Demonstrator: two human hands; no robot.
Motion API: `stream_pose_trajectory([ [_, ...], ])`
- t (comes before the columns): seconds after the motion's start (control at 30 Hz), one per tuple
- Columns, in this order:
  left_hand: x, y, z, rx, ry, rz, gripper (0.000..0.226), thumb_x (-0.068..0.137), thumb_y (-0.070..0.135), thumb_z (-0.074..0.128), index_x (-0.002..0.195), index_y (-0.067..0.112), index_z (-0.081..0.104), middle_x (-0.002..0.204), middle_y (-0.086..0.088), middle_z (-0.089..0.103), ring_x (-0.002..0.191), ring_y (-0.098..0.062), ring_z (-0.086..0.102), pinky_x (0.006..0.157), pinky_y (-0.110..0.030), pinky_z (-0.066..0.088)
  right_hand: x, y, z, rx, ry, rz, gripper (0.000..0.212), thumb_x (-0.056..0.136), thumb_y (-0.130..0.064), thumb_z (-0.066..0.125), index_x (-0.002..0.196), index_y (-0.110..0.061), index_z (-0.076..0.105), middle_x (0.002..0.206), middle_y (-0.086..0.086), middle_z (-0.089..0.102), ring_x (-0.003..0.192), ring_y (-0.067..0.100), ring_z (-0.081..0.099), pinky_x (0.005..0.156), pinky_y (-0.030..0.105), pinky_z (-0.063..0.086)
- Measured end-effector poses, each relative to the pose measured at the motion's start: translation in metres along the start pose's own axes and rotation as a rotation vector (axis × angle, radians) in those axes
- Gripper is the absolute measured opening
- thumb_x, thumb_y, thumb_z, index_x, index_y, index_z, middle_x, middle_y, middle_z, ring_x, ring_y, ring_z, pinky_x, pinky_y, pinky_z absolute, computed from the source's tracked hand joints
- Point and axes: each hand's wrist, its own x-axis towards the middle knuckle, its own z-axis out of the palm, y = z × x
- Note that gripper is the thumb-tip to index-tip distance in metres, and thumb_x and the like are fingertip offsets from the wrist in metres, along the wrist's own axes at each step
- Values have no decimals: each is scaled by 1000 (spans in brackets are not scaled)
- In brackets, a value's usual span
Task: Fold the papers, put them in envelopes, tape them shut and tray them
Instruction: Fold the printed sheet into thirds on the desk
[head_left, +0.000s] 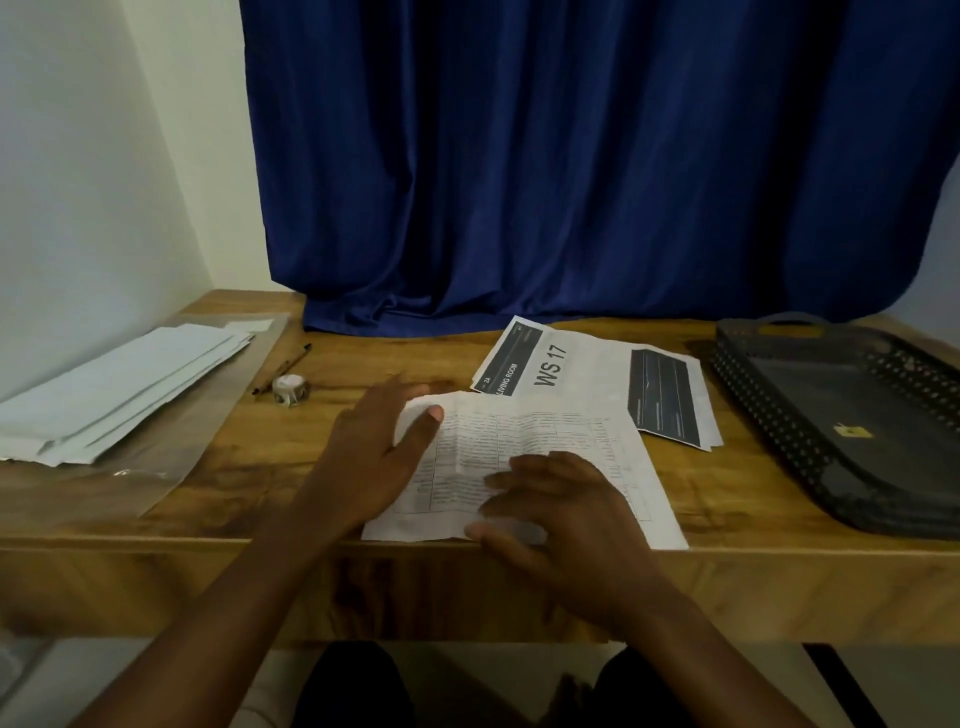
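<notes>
1. Printed sheet lies at the near edge of the wooden desk, right under both hands, its lower left corner reaching the desk's lip.
2. Left hand is on the sheet's left side, fingers stretched forward and open, thumb tip pressing the paper near its top left corner, which curls up slightly.
3. Right hand lies flat over the sheet's lower middle, fingers spread and pointing left, palm down, gripping nothing.
4. Both forearms come up from the bottom of the view and converge on the paper.
5. More printed pages, one reading "WS 17", lie just behind the sheet, partly tucked under its far edge.
6. A stack of white envelopes sits well off to the left, on a clear plastic sleeve.
7. A small tape roll and a pen lie between envelopes and sheet.
8. The dark perforated tray waits at far right, well apart from the hands.
</notes>
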Motion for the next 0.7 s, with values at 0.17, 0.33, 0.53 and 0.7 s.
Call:
stream_pose_trajectory([
  [0.17, 14, 12, 27, 267, -191, 100, 55, 104, 51, 38, 155, 31, 33, 169, 4, 13, 156, -19, 7, 124, -57, 11, 50, 4, -2, 44, 242, 225, 45, 100, -55, 39, 120, -29, 70, 125, -8, 71, 112, 5, 63, 95, 23, 43],
  [0.33, 25, 20, 59, 611, -513, 159, 79, 102, 57, 35, 161, 26, -8, 170, -2, -13, 155, -29, -19, 125, -56, -3, 78, -1, 27, 80, -60, 258, 45, 106, -41, 28, 135, -20, 55, 140, 2, 58, 126, 18, 53, 109, 48, 40],
  [0.53, 17, 1, 56, 555, -431, 71, 66, 106, 54, 17, 163, 25, 0, 170, 6, -7, 156, -15, -11, 127, -44, -4, 58, 36, 30, -51, -365, 316, 79, 98, -70, 10, 161, -22, 18, 169, 2, 14, 157, 21, 7, 126, 51, 7],
  [0.7, 10, -19, 33, 586, -425, -36, 75, 101, 65, 10, 162, 24, -2, 170, 4, -8, 156, -16, -8, 127, -43, 0, 35, 74, 6, -185, -411, 452, 73, 102, -65, 11, 162, -25, 3, 170, 0, -2, 157, 21, -5, 127, 51, 2],
])
